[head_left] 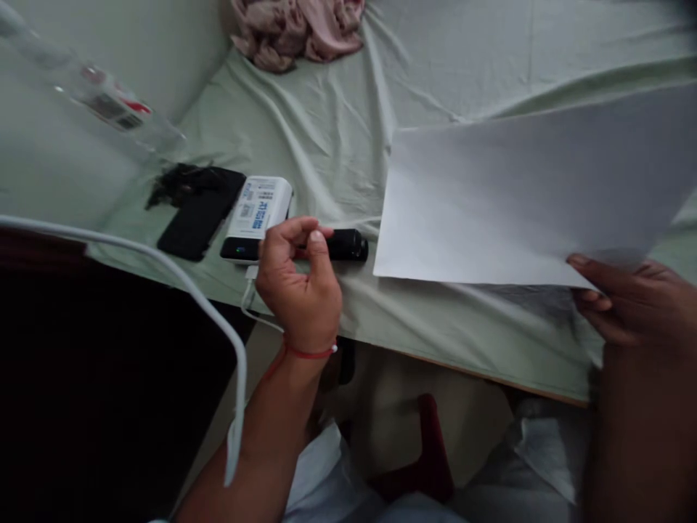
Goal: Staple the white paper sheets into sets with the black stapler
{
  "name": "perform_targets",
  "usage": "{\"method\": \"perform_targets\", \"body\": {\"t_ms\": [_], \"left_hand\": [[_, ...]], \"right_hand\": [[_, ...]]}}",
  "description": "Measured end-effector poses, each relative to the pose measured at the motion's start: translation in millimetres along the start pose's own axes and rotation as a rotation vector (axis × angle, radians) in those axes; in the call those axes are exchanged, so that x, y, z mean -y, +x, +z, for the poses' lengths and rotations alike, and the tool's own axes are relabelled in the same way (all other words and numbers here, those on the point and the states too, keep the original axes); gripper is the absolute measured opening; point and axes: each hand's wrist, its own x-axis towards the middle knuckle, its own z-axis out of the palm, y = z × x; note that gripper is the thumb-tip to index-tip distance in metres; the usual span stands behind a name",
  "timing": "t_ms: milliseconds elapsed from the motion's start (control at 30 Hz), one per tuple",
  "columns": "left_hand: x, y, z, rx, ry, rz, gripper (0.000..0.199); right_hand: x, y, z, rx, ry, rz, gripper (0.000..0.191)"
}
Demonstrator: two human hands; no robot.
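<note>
In the head view my right hand pinches the near edge of a blank white sheet of paper, thumb on top and fingers below. The sheet is held up at a tilt over the bed-like surface. My left hand, with a red string round its wrist, is raised with loosely curled fingers and a gap between thumb and fingers. I see nothing held in it. Behind its fingertips lies a black cylindrical object, partly hidden by the hand. Just left is a white and black box-shaped device with a printed label and a plugged-in white cable.
A black phone-like slab and a dark tangled bundle lie at the left. A clear plastic bottle is at upper left. A thick white cable crosses the foreground. Pinkish crumpled cloth lies on the pale green sheet.
</note>
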Motion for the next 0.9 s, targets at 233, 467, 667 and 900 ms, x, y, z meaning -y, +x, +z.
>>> {"method": "perform_targets", "body": {"t_ms": [233,467,667,900], "left_hand": [[26,11,5.1,0.257,0.103,0.055,0.028],[22,8,7.4,0.319,0.06,0.045,0.026],[19,8,7.9,0.342,0.081,0.037,0.026],[16,8,6.2,0.395,0.119,0.047,0.026]], "right_hand": [[-12,0,7,0.028,-0.008,-0.03,0.036],[-15,2,17,-0.05,0.006,-0.077,0.032],[-25,12,10,-0.016,0.015,-0.076,0.026],[-18,6,16,-0.008,0.016,-0.073,0.028]]}}
